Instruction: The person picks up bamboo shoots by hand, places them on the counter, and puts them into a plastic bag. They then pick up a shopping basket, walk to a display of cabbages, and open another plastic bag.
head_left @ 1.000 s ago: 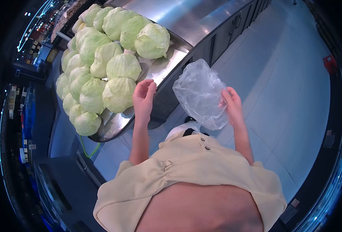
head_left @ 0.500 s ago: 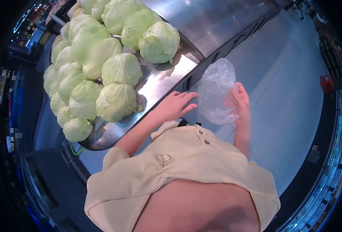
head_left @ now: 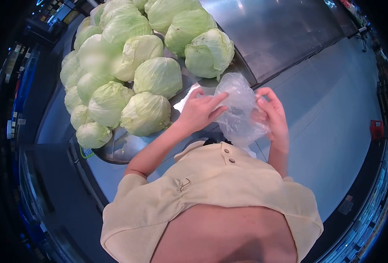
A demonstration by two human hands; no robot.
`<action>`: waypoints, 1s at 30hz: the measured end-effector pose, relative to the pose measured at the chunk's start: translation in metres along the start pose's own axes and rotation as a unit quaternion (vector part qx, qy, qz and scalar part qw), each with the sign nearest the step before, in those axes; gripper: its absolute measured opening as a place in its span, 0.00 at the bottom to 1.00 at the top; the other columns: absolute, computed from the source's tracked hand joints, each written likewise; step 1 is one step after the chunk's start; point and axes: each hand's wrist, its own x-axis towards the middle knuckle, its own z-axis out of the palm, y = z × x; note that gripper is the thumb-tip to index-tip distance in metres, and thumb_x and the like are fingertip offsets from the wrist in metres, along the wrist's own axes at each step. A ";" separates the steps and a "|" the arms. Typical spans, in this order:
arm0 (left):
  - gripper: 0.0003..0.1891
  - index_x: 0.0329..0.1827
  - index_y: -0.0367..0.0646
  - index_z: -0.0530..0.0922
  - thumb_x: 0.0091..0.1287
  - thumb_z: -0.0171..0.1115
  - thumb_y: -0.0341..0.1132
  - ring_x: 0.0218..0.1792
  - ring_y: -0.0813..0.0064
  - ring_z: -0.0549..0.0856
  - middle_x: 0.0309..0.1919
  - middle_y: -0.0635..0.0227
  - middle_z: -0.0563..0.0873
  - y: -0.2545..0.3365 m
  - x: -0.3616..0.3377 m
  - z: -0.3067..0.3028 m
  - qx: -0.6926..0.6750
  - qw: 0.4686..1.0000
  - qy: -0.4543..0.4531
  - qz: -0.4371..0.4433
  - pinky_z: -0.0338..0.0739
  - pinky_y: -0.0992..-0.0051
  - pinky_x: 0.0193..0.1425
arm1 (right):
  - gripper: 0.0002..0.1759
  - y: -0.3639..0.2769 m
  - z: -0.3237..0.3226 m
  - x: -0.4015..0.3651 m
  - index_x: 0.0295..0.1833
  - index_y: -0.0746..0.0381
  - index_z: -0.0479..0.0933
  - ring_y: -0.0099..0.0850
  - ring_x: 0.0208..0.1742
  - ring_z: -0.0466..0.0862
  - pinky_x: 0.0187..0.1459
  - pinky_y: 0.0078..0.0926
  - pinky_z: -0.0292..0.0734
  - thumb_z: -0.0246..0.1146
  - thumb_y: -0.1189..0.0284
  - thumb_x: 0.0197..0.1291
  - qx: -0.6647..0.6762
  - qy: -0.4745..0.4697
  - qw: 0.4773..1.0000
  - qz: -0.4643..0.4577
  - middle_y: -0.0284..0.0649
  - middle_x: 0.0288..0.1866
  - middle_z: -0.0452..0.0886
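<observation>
A clear plastic bag (head_left: 240, 103) hangs crumpled in front of my body, its lower end close to my shirt. My right hand (head_left: 274, 115) grips the bag's right side, fingers curled and thumb against the film. At the opposite side, my left hand (head_left: 201, 109) has its fingers spread, with the index finger and thumb reaching over the bag's left edge; it seems to touch the film without a closed hold. Just left of that hand sits the nearest cabbage (head_left: 145, 114), part of a heap of several pale green cabbages (head_left: 158, 78).
The heap rests on a metal tray (head_left: 126, 147) at the left. Beyond it lies a bare steel counter (head_left: 281, 35). Grey floor (head_left: 321, 118) stretches to the right, with a red object (head_left: 376, 129) near the far right shelving. A dark case (head_left: 58, 188) stands at lower left.
My left hand has moved up and right to the bag's edge, where a gap was before. The bag is higher and tilted, still in my right hand. The cabbages appear shifted right in view.
</observation>
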 end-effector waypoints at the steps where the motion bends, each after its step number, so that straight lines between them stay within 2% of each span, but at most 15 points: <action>1: 0.24 0.57 0.51 0.74 0.57 0.68 0.43 0.22 0.75 0.77 0.20 0.73 0.81 -0.014 -0.007 -0.006 0.078 0.996 -0.012 -0.051 0.67 0.71 0.50 | 0.07 -0.006 0.001 0.005 0.48 0.60 0.68 0.11 0.21 0.65 0.23 0.10 0.57 0.54 0.75 0.65 -0.028 0.029 0.999 -0.021 0.25 0.24 0.72; 2: 0.25 0.58 0.52 0.74 0.57 0.68 0.45 0.22 0.75 0.77 0.21 0.73 0.82 -0.022 -0.010 -0.017 0.155 0.982 -0.024 -0.101 0.66 0.71 0.50 | 0.08 -0.012 0.002 0.012 0.49 0.60 0.68 0.10 0.21 0.61 0.22 0.11 0.53 0.54 0.74 0.65 -0.086 0.086 0.991 -0.049 0.24 0.22 0.70; 5: 0.29 0.62 0.53 0.71 0.56 0.68 0.44 0.28 0.77 0.78 0.26 0.76 0.84 -0.025 -0.001 -0.049 0.160 0.967 0.037 -0.192 0.61 0.70 0.54 | 0.07 -0.014 -0.007 0.037 0.49 0.61 0.69 0.10 0.20 0.60 0.22 0.11 0.53 0.53 0.74 0.66 -0.273 0.040 0.952 -0.134 0.24 0.22 0.71; 7: 0.31 0.63 0.52 0.69 0.55 0.69 0.43 0.32 0.76 0.78 0.30 0.77 0.84 -0.018 0.008 -0.063 0.166 0.962 0.025 -0.215 0.59 0.67 0.57 | 0.08 -0.018 -0.009 0.052 0.49 0.62 0.70 0.13 0.20 0.61 0.23 0.14 0.55 0.54 0.75 0.65 -0.340 -0.002 0.934 -0.111 0.26 0.20 0.70; 9: 0.34 0.64 0.52 0.67 0.54 0.70 0.42 0.36 0.76 0.78 0.35 0.77 0.85 -0.014 0.010 -0.070 0.174 0.957 0.011 -0.233 0.57 0.65 0.59 | 0.10 -0.021 -0.001 0.066 0.50 0.62 0.71 0.19 0.23 0.65 0.27 0.19 0.62 0.55 0.77 0.63 -0.521 -0.010 0.843 -0.132 0.33 0.22 0.69; 11: 0.36 0.67 0.51 0.64 0.53 0.70 0.37 0.42 0.73 0.77 0.42 0.75 0.83 -0.011 0.010 -0.070 0.132 0.956 -0.029 -0.259 0.53 0.59 0.64 | 0.11 -0.020 0.001 0.079 0.50 0.62 0.72 0.24 0.25 0.68 0.30 0.22 0.65 0.56 0.78 0.61 -0.510 -0.025 0.845 -0.157 0.37 0.25 0.70; 13: 0.33 0.64 0.50 0.67 0.53 0.69 0.36 0.41 0.72 0.77 0.39 0.73 0.83 -0.004 0.018 -0.068 0.140 0.960 0.012 -0.242 0.56 0.60 0.62 | 0.12 -0.022 0.004 0.090 0.49 0.62 0.72 0.29 0.27 0.70 0.34 0.25 0.69 0.57 0.78 0.59 -0.502 -0.037 0.845 -0.180 0.41 0.28 0.70; 15: 0.30 0.61 0.48 0.70 0.53 0.69 0.35 0.40 0.72 0.77 0.36 0.71 0.83 -0.002 0.026 -0.061 0.147 0.962 0.051 -0.224 0.59 0.61 0.61 | 0.12 -0.022 0.008 0.099 0.49 0.62 0.73 0.38 0.31 0.75 0.40 0.30 0.72 0.58 0.79 0.57 -0.644 0.008 0.658 -0.390 0.44 0.36 0.74; 18: 0.20 0.51 0.45 0.76 0.53 0.66 0.31 0.37 0.69 0.80 0.33 0.68 0.82 0.005 0.036 -0.046 0.073 0.976 0.109 -0.173 0.70 0.66 0.52 | 0.16 -0.020 0.011 0.097 0.51 0.61 0.72 0.42 0.38 0.76 0.43 0.34 0.72 0.59 0.80 0.55 -0.577 -0.093 0.703 -0.406 0.43 0.40 0.75; 20: 0.12 0.43 0.41 0.77 0.55 0.63 0.28 0.35 0.63 0.82 0.33 0.64 0.83 0.024 0.041 -0.038 -0.120 0.954 -0.012 -0.274 0.75 0.68 0.43 | 0.17 -0.003 0.004 0.087 0.52 0.61 0.70 0.42 0.45 0.75 0.47 0.36 0.71 0.58 0.78 0.56 -0.472 -0.267 0.801 -0.253 0.43 0.46 0.75; 21: 0.12 0.43 0.41 0.77 0.55 0.63 0.28 0.35 0.63 0.82 0.33 0.64 0.83 0.022 0.042 -0.032 -0.119 0.954 -0.010 -0.276 0.75 0.68 0.43 | 0.17 0.005 0.001 0.089 0.52 0.61 0.70 0.42 0.45 0.75 0.47 0.36 0.71 0.58 0.78 0.56 -0.472 -0.270 0.800 -0.253 0.43 0.46 0.75; 23: 0.08 0.41 0.40 0.78 0.58 0.59 0.30 0.34 0.58 0.83 0.32 0.60 0.83 0.011 0.033 -0.012 -0.049 0.922 -0.235 -0.303 0.76 0.65 0.39 | 0.14 0.024 -0.009 0.093 0.51 0.60 0.70 0.41 0.50 0.74 0.49 0.36 0.70 0.58 0.76 0.57 -0.531 -0.386 0.753 -0.034 0.43 0.51 0.74; 24: 0.08 0.40 0.40 0.78 0.61 0.57 0.32 0.38 0.56 0.83 0.35 0.58 0.84 0.001 0.022 -0.002 -0.035 0.935 -0.218 -0.277 0.76 0.63 0.40 | 0.14 0.034 -0.022 0.095 0.51 0.60 0.70 0.41 0.50 0.74 0.49 0.36 0.70 0.58 0.76 0.57 -0.534 -0.392 0.749 -0.034 0.43 0.51 0.74; 26: 0.08 0.41 0.41 0.78 0.61 0.57 0.32 0.38 0.56 0.83 0.35 0.59 0.84 -0.007 0.008 0.006 -0.017 0.937 -0.179 -0.300 0.76 0.63 0.41 | 0.11 0.044 -0.039 0.103 0.48 0.60 0.71 0.41 0.52 0.75 0.52 0.38 0.68 0.57 0.72 0.60 -0.658 -0.383 0.629 -0.157 0.44 0.52 0.75; 30: 0.09 0.43 0.40 0.79 0.63 0.58 0.33 0.40 0.58 0.83 0.41 0.59 0.84 0.000 0.005 0.010 -0.024 0.919 -0.141 -0.367 0.77 0.66 0.45 | 0.14 0.039 -0.050 0.106 0.50 0.57 0.71 0.41 0.58 0.72 0.57 0.42 0.64 0.59 0.72 0.58 -0.685 -0.359 0.594 -0.220 0.46 0.52 0.74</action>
